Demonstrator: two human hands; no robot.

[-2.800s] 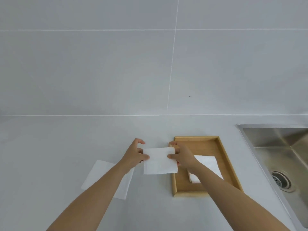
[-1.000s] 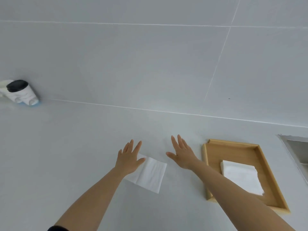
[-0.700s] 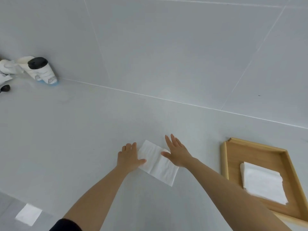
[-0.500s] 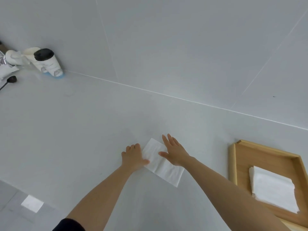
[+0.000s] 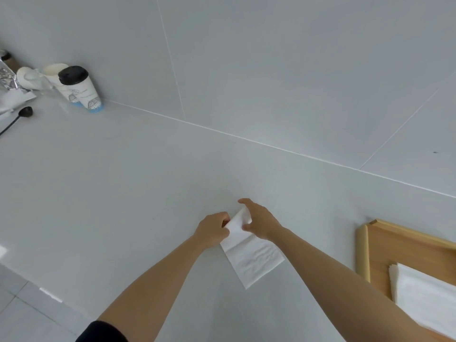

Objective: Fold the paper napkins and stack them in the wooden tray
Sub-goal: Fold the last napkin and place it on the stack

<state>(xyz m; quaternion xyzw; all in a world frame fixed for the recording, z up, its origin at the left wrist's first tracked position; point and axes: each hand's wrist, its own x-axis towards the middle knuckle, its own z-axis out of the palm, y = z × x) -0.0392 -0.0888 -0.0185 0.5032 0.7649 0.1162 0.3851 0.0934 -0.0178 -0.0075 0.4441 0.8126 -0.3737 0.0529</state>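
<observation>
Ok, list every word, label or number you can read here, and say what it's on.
Nothing can be read.
Paper cup with black lid: blue printed pictures and faint lines of print, too small and blurred to read.
Silver foil packet: no print can be made out.
Napkin, folded napkins and wooden tray: no print.

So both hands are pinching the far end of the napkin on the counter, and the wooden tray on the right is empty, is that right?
Not quite. The head view shows the wooden tray is not empty: folded napkins already lie in it. The rest holds: the left hand and right hand pinch the far end of the napkin on the counter.
</observation>
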